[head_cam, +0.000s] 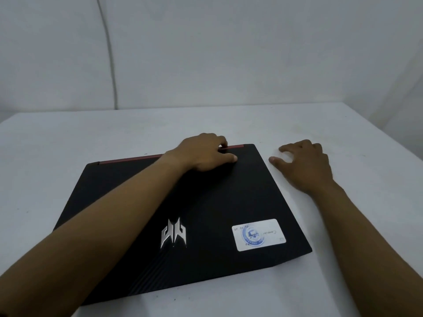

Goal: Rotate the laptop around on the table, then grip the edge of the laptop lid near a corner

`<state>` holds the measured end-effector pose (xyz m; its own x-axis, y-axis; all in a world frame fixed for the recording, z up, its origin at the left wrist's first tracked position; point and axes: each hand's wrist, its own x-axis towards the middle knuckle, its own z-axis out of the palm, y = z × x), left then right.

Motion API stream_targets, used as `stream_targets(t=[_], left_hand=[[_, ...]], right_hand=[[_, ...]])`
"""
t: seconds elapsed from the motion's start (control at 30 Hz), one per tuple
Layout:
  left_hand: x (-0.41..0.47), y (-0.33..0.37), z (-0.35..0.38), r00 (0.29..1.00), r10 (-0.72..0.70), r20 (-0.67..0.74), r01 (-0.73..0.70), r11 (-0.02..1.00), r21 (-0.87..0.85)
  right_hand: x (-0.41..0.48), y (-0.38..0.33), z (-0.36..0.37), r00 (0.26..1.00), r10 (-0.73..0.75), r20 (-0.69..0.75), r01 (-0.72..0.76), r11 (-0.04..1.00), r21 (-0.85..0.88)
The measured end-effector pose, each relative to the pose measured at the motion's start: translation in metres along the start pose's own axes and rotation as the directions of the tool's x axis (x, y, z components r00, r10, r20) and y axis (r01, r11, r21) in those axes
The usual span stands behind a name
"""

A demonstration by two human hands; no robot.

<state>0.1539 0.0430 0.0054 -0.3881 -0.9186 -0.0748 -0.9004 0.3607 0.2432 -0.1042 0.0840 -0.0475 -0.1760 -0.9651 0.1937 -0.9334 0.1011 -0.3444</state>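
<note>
The left hand point(206, 154) curled its fingers over the far, red-trimmed edge of the closed black textured laptop point(183, 216) lying flat beneath it on the white worktop point(68, 145). The right hand point(302, 163) rested loose, holding nothing, just beside. Opening looked underway; lifting that edge would need steady upward pull.

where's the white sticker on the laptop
In the head view, the white sticker sits on the closed laptop lid's near right corner, right of the silver logo.
</note>
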Motion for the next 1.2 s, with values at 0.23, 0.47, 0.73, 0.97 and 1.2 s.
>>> stream_targets(t=[0.23,0.47,0.73,0.97,1.2], left_hand=[[0.002,0.021,0.029,0.99,-0.006,-0.14,0.016,0.997,0.074],[-0.002,0.022,0.029,0.992,0.028,-0.126,-0.022,0.999,0.05],[-0.035,0.03,0.034,0.984,0.144,-0.106,-0.14,0.989,0.052],[-0.044,0.033,0.036,0.978,0.18,-0.102,-0.174,0.983,0.064],[-0.048,0.034,0.035,0.98,0.163,-0.112,-0.159,0.986,0.045]], right_hand=[[0.0,0.003,0.004,0.997,0.016,0.073,-0.009,0.995,-0.097],[0.001,0.002,0.008,0.995,0.011,0.102,0.006,0.986,-0.168],[0.0,0.001,0.008,0.995,0.014,0.101,0.003,0.985,-0.174],[-0.003,0.0,0.007,0.995,0.004,0.101,0.015,0.984,-0.179],[-0.006,-0.003,0.004,0.995,0.011,0.101,0.005,0.987,-0.158]])
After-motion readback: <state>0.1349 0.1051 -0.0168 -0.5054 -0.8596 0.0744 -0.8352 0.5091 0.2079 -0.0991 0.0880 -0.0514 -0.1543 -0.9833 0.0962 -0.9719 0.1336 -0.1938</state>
